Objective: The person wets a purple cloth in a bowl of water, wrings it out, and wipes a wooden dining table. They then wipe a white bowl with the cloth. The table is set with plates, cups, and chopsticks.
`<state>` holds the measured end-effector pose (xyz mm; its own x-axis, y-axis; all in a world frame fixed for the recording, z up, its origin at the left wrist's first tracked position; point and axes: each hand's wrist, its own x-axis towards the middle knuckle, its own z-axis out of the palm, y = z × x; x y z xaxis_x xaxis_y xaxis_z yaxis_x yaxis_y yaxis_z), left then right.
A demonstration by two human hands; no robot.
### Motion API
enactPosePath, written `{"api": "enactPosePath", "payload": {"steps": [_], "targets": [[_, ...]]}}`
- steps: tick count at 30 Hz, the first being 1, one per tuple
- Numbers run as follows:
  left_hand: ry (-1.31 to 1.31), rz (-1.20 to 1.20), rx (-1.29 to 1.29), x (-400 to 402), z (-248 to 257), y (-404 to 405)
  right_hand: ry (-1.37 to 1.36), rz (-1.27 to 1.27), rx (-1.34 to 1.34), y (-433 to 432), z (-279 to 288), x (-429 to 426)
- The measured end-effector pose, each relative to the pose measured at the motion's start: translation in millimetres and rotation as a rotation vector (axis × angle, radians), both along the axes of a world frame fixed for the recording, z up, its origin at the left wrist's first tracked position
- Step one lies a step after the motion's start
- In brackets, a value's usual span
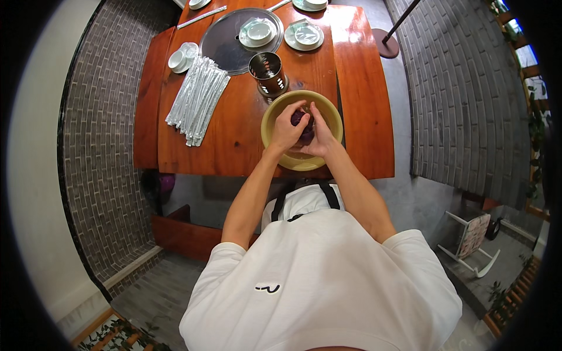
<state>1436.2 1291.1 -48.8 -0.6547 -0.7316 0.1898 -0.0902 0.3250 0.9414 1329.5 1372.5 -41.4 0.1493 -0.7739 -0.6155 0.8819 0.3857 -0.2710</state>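
Observation:
Both my hands are over a yellowish plastic basin (302,166) near the table's front edge. Between them is a bunched dark purple wad (307,135), apparently cloth. My left hand (286,128) curls around its left and upper side. Cupped against its right side and partly beneath it is my right hand (322,135). My fingers and palms hide much of the wad. Just beyond the basin stands a dark, shiny perforated cylinder (268,79), open at the top.
Many long wrapped packets (197,103), likely chopsticks, lie piled on the wooden table (237,131). Farther back is a round dark turntable (221,41). Wrapped bowl-and-plate sets (259,31) stand on and around it. A wooden bench (186,237) is at lower left.

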Motion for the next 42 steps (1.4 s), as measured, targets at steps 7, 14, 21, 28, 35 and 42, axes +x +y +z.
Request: {"api": "enactPosePath", "payload": {"steps": [7, 14, 21, 28, 35, 42], "targets": [[-0.088, -0.068, -0.173, -2.4, 0.3, 2.0, 0.186, -0.024, 0.209, -11.8, -15.2, 3.2], [-0.071, 0.297, 0.115, -25.1, -13.3, 13.1, 0.440, -0.246, 0.369, -28.1, -15.7, 17.5], [-0.012, 0.534, 0.338, -28.0, -44.6, 1.2, 1.125, -0.076, 0.373, -32.2, -48.4, 24.3], [-0.021, 0.660, 0.551, -19.5, -77.3, -10.6, 1.498, 0.003, 0.169, -25.4, -38.9, 33.9], [-0.097, 0.783, 0.834, -24.6, -72.9, -8.6, 1.667, 0.109, 0.091, -14.3, -41.7, 31.8], [0.221, 0.593, 0.990, -26.7, -80.6, 0.8, 1.681, 0.132, 0.201, -12.6, -67.1, 23.1]]}}
